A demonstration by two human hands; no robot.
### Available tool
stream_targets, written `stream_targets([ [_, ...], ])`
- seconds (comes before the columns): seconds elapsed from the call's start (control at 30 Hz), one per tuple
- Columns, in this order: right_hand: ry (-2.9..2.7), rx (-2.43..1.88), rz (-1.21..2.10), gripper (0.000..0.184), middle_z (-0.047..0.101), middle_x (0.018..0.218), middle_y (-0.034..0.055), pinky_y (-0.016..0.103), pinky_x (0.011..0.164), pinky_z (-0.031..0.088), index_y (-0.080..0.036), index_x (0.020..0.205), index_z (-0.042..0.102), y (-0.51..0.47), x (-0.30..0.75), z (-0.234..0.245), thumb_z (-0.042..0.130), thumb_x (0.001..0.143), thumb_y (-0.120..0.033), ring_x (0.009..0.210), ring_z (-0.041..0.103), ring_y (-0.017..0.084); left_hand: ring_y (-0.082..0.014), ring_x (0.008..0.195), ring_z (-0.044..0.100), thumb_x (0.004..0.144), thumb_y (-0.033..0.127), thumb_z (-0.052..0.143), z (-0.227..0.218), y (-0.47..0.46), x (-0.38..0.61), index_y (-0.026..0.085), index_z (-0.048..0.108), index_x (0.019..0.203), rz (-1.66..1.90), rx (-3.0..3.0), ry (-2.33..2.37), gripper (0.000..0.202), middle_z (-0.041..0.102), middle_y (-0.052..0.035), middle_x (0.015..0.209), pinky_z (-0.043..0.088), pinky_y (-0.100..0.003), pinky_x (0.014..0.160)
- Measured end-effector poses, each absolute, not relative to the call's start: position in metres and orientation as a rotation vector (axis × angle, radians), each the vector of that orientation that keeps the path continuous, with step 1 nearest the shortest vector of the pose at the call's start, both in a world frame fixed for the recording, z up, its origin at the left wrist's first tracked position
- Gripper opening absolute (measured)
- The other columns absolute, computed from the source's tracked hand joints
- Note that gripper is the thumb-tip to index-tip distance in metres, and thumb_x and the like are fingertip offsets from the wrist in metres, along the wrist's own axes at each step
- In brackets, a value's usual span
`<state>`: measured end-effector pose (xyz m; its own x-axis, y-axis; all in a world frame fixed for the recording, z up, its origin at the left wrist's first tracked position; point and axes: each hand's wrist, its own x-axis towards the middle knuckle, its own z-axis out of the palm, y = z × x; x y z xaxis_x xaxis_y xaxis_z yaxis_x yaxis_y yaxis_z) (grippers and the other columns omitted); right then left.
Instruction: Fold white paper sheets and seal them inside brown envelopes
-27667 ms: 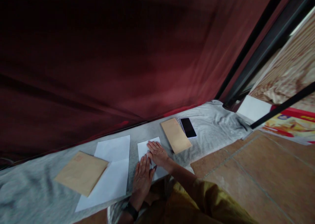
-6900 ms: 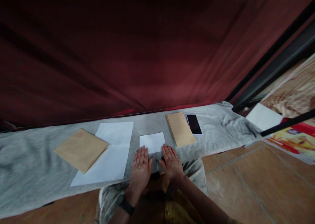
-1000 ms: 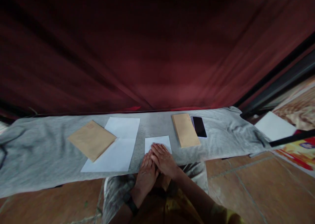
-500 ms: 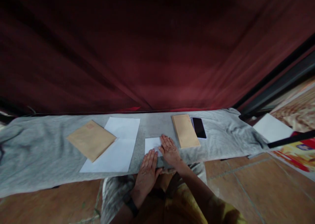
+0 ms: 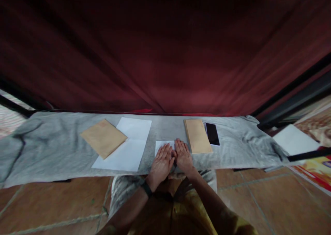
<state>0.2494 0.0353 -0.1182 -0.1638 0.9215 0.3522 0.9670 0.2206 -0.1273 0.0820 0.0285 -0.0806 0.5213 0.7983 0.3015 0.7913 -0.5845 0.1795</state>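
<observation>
A small folded white paper (image 5: 160, 145) lies on the grey cloth (image 5: 51, 149) in front of me. My left hand (image 5: 162, 161) rests flat on it, fingers stretched out and together. My right hand (image 5: 183, 155) lies flat beside it on the paper's right part, fingers extended. Both hands cover most of the paper; only its far left corner shows. Neither hand grips anything.
A brown envelope (image 5: 198, 136) and a black phone (image 5: 212, 134) lie to the right. Left of the hands a white sheet (image 5: 129, 149) carries another brown envelope (image 5: 103, 138). A dark red curtain (image 5: 155, 55) hangs behind. Tiled floor (image 5: 258, 200) and a white sheet (image 5: 294, 140) are at right.
My left hand has slid forward onto the folded paper, and my right hand has shifted slightly toward me; both now lie side by side. The camera view has drifted a little.
</observation>
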Motion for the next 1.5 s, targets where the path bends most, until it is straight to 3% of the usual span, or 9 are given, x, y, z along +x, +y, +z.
stream_targets([
  [0.13,-2.134,-1.761,-0.202,0.055,0.043,0.155,0.0155,0.045,0.118,0.030,-0.009,0.154,0.035,0.035,0.248,-0.119,0.038,0.103,-0.029,0.145,0.036,0.026,-0.0264,0.147,0.035,0.102,0.038,0.034,-0.088,0.046,0.088,0.008,0.041,0.147,0.518,2.692,1.540,0.055,0.044,-0.0176,0.154,0.035,-0.049,0.119],
  [0.57,-2.044,-1.775,-0.193,0.052,0.045,0.153,0.0144,0.045,0.117,0.032,-0.010,0.153,0.038,0.004,0.253,-0.119,0.037,0.104,-0.028,0.142,0.041,0.025,-0.0244,0.148,0.033,0.100,0.039,0.038,-0.100,0.050,0.077,0.018,0.036,0.153,0.539,2.752,1.543,0.057,0.040,-0.0124,0.157,0.030,-0.049,0.121],
  [0.77,-2.142,-1.685,-0.090,0.050,0.045,0.154,0.0098,0.043,0.119,0.031,-0.015,0.150,0.044,-0.028,0.241,-0.111,0.041,0.102,-0.029,0.144,0.039,0.023,-0.0267,0.148,0.033,0.099,0.042,0.041,-0.102,0.053,0.076,0.018,0.039,0.151,0.479,2.765,1.509,0.057,0.039,-0.0136,0.158,0.031,-0.049,0.120],
  [1.17,-2.107,-1.735,-0.125,0.053,0.051,0.149,0.0128,0.044,0.120,0.032,-0.012,0.151,0.041,-0.044,0.257,-0.112,0.042,0.102,-0.030,0.139,0.046,0.024,-0.0278,0.146,0.036,0.100,0.044,0.040,-0.100,0.053,0.077,0.018,0.044,0.149,0.490,2.740,1.527,0.056,0.040,-0.0138,0.157,0.034,-0.049,0.118],
  [1.5,-2.135,-1.758,-0.090,0.059,0.045,0.154,0.0132,0.046,0.121,0.028,-0.012,0.156,0.032,-0.047,0.258,-0.116,0.043,0.101,-0.030,0.141,0.042,0.026,-0.0248,0.149,0.031,0.100,0.031,0.036,-0.094,0.018,0.059,0.014,0.037,0.151,0.544,2.762,1.479,0.054,0.039,-0.0123,0.159,0.033,-0.047,0.120],
])
